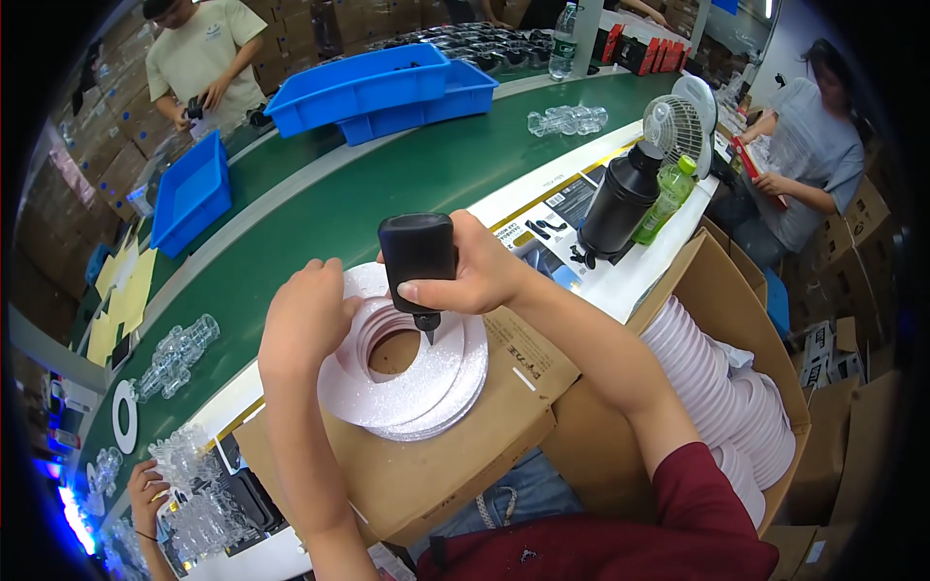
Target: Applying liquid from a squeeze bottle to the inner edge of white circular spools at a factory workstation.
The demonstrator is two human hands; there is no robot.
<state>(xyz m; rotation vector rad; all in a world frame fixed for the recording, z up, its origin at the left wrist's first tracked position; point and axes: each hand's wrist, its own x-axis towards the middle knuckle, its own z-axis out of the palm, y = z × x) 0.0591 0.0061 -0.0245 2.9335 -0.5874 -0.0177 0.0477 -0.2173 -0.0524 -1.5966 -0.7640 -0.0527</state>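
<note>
I hold the black squeeze bottle (418, 254) upside down in my right hand (477, 271), the fingers and thumb clamped on its body. Its faces are plain matte black, and the tapered nozzle (427, 329) points downward over the inner right part of the stack of rings (460, 363); I cannot tell whether the tip makes contact. The rings are flat, white with a faint pink tint, and finely glittered; they overlap slightly out of line around a round central opening. My left hand (308, 310) lies at the upper left of the stack, fingers bent; I cannot tell whether they pinch a ring. The stack sits on a brown carton (542, 373) in front of me, its top bearing dark print near the right edge. To the right, an open box (796, 363) contains a long row of similar rings (722, 407). Beyond the carton, printed sheets (562, 237) show dark product pictures and lettering, beside a large black bottle (620, 203) and a green-capped bottle (668, 198). Farther out, blue trays (358, 92) stand on the green conveyor (358, 203).
</note>
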